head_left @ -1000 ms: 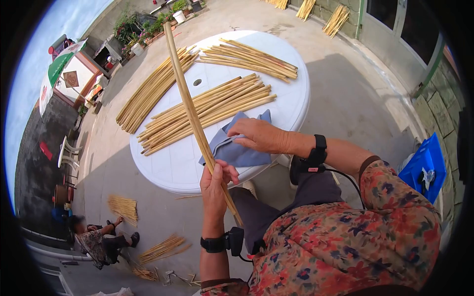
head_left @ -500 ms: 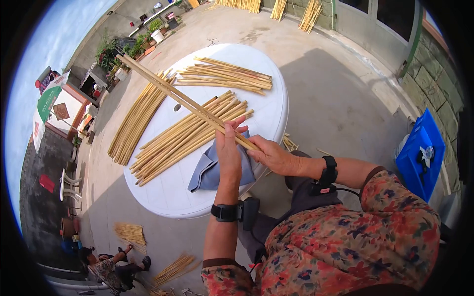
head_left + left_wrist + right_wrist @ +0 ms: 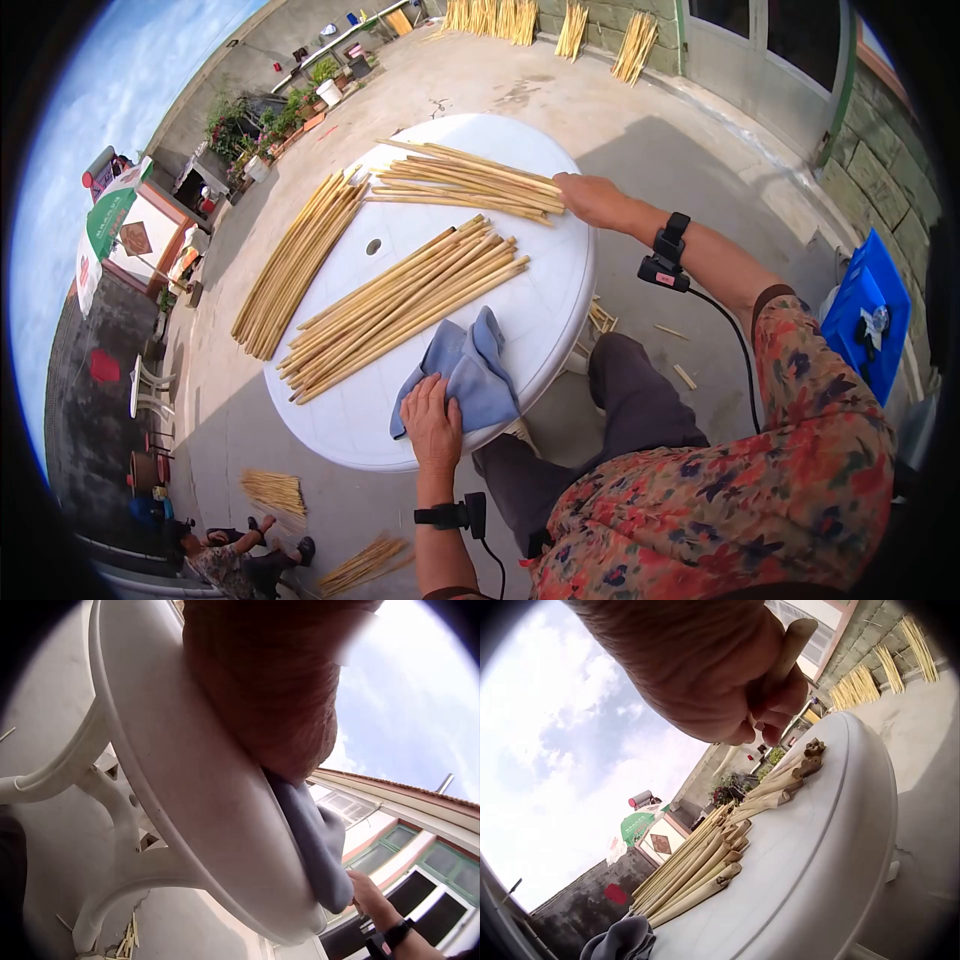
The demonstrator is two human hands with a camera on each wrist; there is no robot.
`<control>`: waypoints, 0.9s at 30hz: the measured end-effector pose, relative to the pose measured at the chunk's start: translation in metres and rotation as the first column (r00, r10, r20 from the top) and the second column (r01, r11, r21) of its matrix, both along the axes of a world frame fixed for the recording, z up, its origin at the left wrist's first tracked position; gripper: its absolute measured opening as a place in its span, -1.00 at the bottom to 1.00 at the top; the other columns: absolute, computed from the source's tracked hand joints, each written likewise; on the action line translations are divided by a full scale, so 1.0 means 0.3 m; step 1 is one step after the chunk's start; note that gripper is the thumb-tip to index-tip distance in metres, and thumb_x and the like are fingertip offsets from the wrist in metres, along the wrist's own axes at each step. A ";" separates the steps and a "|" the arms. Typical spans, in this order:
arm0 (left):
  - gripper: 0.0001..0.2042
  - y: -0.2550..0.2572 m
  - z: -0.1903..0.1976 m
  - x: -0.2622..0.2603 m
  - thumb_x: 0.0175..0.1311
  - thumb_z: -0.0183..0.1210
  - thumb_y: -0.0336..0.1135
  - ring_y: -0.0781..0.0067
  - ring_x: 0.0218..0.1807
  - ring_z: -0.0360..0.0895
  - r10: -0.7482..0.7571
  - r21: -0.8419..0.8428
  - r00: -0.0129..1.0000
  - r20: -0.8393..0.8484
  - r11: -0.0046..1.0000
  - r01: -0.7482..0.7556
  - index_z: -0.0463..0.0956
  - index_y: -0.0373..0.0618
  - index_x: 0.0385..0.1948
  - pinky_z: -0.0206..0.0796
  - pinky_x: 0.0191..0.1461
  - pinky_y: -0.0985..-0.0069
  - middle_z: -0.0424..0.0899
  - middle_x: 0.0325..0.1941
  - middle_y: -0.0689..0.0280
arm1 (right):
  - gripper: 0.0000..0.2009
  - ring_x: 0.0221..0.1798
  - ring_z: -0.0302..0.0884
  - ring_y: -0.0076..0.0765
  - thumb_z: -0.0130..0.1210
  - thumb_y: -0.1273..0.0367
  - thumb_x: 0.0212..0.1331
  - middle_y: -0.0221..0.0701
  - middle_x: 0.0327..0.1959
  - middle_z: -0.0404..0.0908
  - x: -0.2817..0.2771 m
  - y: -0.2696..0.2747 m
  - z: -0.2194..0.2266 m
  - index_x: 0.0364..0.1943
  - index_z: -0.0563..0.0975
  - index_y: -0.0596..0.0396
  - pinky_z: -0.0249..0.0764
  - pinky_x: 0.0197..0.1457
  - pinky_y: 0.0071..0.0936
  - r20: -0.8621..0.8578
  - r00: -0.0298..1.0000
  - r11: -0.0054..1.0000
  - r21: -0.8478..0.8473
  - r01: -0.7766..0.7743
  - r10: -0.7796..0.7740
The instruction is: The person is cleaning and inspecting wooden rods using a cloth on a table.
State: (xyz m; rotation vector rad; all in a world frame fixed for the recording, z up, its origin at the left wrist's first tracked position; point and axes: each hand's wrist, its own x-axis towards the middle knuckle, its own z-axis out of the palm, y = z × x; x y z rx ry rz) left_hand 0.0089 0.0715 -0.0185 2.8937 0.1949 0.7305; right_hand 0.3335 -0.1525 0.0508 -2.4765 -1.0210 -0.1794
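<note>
My left hand rests on a folded blue cloth at the near edge of the white round table, its fingers lying fairly straight. At the table's right side, my right hand grips one end of a long tan stick. That stick lies along the top of the far pile of sticks in the head view. A thicker pile lies in the middle of the table, just beyond the cloth. On the left side lies another long pile.
More sticks lean against the back wall. A blue crate stands at the right. At the lower left a seated person is beside sticks on the ground. Short stick pieces lie under the table's right edge.
Both hands held a stick slanting over the table half a second ago. Now the right hand has carried it to the far pile, and the left hand has let go and dropped to the cloth.
</note>
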 end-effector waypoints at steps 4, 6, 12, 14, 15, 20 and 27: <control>-0.72 -0.005 -0.011 -0.001 0.01 0.04 -0.43 0.17 0.07 0.30 0.001 -0.009 0.999 0.054 1.000 0.000 0.39 -0.16 -0.17 0.01 0.17 0.26 0.44 -0.03 0.22 | -0.82 -0.20 0.46 -0.02 -0.19 0.44 0.08 -0.11 -0.27 0.49 0.079 0.075 -0.062 -0.28 0.40 0.20 0.39 -0.15 -0.23 0.157 0.987 0.989 -0.142 0.035 -0.013; -0.72 -0.002 -0.014 -0.001 0.00 0.04 -0.43 0.17 0.06 0.31 0.008 -0.016 0.998 0.063 1.000 -0.007 0.39 -0.16 -0.17 0.02 0.17 0.26 0.45 -0.03 0.22 | -0.81 -0.16 0.44 -0.03 -0.17 0.46 0.06 -0.13 -0.22 0.46 0.095 0.113 -0.084 -0.24 0.40 0.19 0.40 -0.13 -0.25 0.155 0.988 0.988 -0.151 0.043 -0.019; -0.71 -0.047 0.004 -0.011 -0.01 0.05 -0.44 0.17 0.05 0.32 0.027 -0.029 0.995 0.092 0.999 -0.024 0.39 -0.16 -0.18 0.02 0.17 0.26 0.46 -0.04 0.22 | -0.73 -0.04 0.35 -0.06 -0.12 0.48 0.02 -0.16 -0.13 0.39 0.108 0.140 -0.082 -0.13 0.40 0.16 0.35 -0.02 -0.29 0.181 0.984 1.000 -0.010 0.001 0.001; -0.72 -0.052 0.005 -0.014 -0.01 0.05 -0.45 0.17 0.05 0.32 0.021 -0.038 0.996 0.089 0.999 -0.018 0.39 -0.16 -0.18 0.02 0.17 0.25 0.46 -0.04 0.22 | -0.71 -0.03 0.34 -0.07 -0.12 0.46 0.02 -0.16 -0.14 0.39 0.137 0.143 -0.091 -0.11 0.40 0.14 0.34 0.01 -0.30 0.193 0.981 0.997 0.070 -0.013 -0.001; -0.72 -0.050 0.000 -0.014 -0.01 0.05 -0.44 0.17 0.05 0.32 0.023 -0.037 0.996 0.089 0.999 -0.019 0.40 -0.16 -0.19 0.02 0.17 0.25 0.46 -0.04 0.22 | -0.71 -0.04 0.34 -0.08 -0.11 0.46 0.02 -0.17 -0.14 0.39 0.142 0.148 -0.087 -0.11 0.41 0.13 0.32 0.03 -0.30 0.135 0.991 0.996 0.082 -0.020 0.009; -0.72 -0.035 -0.019 -0.004 -0.04 0.08 -0.43 0.21 0.07 0.32 0.036 -0.049 0.996 0.086 0.998 -0.032 0.42 -0.13 -0.20 0.02 0.19 0.24 0.46 -0.05 0.26 | -0.74 -0.06 0.37 -0.11 -0.10 0.43 0.05 -0.19 -0.13 0.40 0.115 0.142 -0.051 -0.13 0.44 0.11 0.31 0.05 -0.32 0.142 0.989 0.987 0.160 0.008 -0.031; -0.75 -0.037 -0.009 -0.006 -0.08 0.09 -0.46 0.20 0.03 0.35 0.019 -0.080 0.992 0.124 0.997 -0.009 0.44 -0.16 -0.28 0.04 0.17 0.23 0.47 -0.08 0.25 | -0.81 -0.12 0.39 -0.14 0.01 0.40 0.01 -0.28 -0.31 0.45 -0.144 0.173 -0.056 -0.26 0.47 0.08 0.32 -0.03 -0.32 0.123 0.868 0.863 0.110 -0.493 0.480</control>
